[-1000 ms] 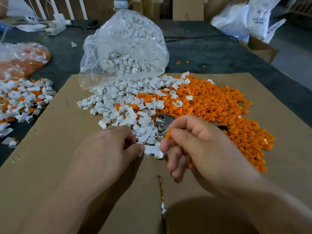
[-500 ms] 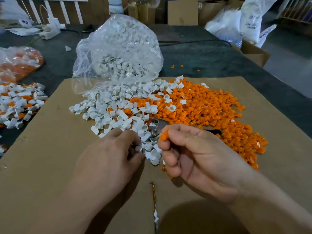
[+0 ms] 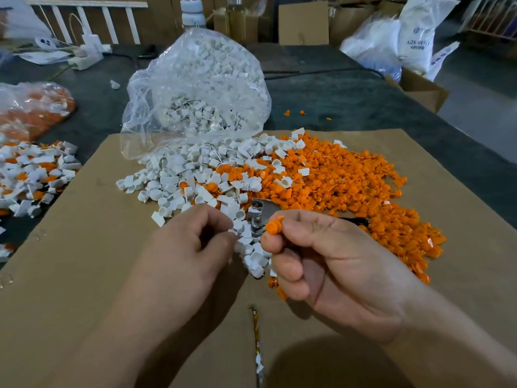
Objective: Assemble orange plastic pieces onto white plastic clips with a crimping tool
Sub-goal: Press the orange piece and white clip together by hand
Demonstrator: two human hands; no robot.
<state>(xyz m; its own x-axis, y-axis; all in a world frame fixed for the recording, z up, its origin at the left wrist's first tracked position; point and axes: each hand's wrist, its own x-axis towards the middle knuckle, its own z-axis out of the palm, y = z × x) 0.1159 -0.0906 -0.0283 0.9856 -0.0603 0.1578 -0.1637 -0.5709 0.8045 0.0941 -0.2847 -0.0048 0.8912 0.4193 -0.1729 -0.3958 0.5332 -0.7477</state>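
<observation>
My right hand (image 3: 330, 264) pinches one orange piece (image 3: 274, 224) between thumb and forefinger, its other fingers curled. My left hand (image 3: 190, 247) is curled at the near edge of the pile of white clips (image 3: 195, 175); its fingertips touch the clips, and whether it grips one is hidden. A heap of orange pieces (image 3: 363, 186) spreads to the right on the cardboard sheet (image 3: 84, 275). The metal head of the crimping tool (image 3: 258, 210) lies between both piles, just behind my fingers, its dark handle (image 3: 355, 221) partly hidden by my right hand.
A clear bag of white clips (image 3: 195, 88) stands behind the piles. At the left lie mixed white-and-orange parts (image 3: 30, 175) and a bag of orange parts (image 3: 33, 107). Boxes and white sacks (image 3: 414, 32) sit at the back right.
My right hand has lifted and turned the orange piece up into plain sight. My left hand shifted slightly at the edge of the white clips.
</observation>
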